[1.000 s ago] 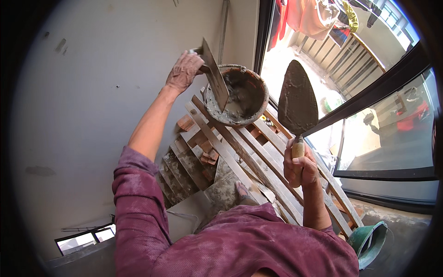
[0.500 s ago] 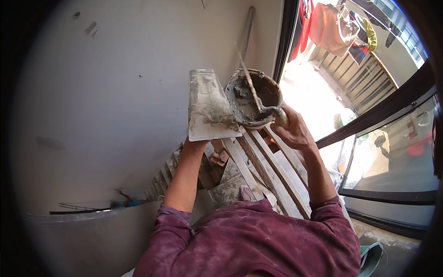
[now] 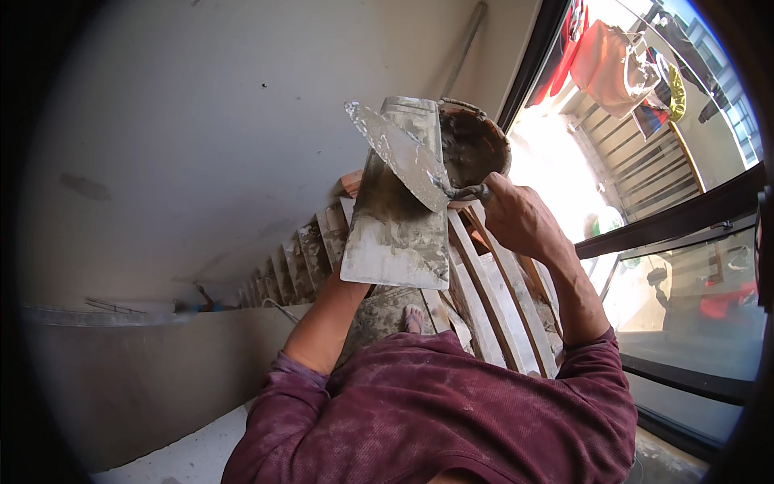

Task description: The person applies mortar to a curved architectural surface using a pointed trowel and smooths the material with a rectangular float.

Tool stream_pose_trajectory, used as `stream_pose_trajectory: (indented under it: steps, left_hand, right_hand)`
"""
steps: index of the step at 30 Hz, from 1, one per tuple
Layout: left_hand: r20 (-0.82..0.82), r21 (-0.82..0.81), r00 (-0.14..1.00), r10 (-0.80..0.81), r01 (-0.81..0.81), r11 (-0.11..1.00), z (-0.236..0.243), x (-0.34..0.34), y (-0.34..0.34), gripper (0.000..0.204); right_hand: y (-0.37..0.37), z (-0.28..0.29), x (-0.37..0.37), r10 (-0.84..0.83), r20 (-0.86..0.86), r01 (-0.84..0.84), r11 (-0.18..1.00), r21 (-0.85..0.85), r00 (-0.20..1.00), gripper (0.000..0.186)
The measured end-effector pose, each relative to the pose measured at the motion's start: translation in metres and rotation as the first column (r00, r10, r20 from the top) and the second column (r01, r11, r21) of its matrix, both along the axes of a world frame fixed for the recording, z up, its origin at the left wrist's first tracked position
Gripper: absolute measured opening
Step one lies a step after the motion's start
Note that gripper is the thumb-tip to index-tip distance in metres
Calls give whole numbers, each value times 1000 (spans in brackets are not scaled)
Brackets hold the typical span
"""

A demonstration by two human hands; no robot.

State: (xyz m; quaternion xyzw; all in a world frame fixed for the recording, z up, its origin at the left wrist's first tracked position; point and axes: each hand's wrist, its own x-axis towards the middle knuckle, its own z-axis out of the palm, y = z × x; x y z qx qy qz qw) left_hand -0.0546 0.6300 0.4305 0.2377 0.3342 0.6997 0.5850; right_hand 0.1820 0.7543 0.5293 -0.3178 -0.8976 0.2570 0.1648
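Out in front of me, a flat rectangular plastering float (image 3: 395, 234), its face smeared with grey mortar, is held up by my left hand. The float hides that hand's fingers; only the wrist and forearm (image 3: 329, 319) show below its near edge. My right hand (image 3: 520, 214) is closed around the handle of a pointed trowel (image 3: 403, 161). The trowel's mortar-coated blade lies across the float's upper part, tip toward the far left; whether it touches cannot be told. Just beyond, a round bucket (image 3: 506, 157) holds wet grey mortar, partly covered by the float.
Wooden slats (image 3: 484, 315) run beneath the bucket toward me. At the left, a pale wall (image 3: 177, 145) rises above a row of boards (image 3: 298, 262). A dark-framed glass window (image 3: 693, 315) stands at the right, with laundry (image 3: 609, 68) and a railing outside. My foot (image 3: 414, 319) shows below.
The trowel has come out of the bucket and swung left over the float. The float now sits nearer me and overlaps the bucket in view. My view has shifted somewhat.
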Motion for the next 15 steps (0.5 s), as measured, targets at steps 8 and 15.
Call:
stream_pose_trajectory:
  steps: [8, 15]
  left_hand:
    - [77, -20, 997, -2, 4, 1000, -4, 4, -4, 57]
    - [233, 4, 972, -21, 21, 1000, -7, 9, -3, 60]
  right_hand:
    - [-12, 21, 24, -68, 176, 66, 998, 17, 982, 8]
    - [-9, -7, 63, -157, 243, 123, 981, 148, 957, 9]
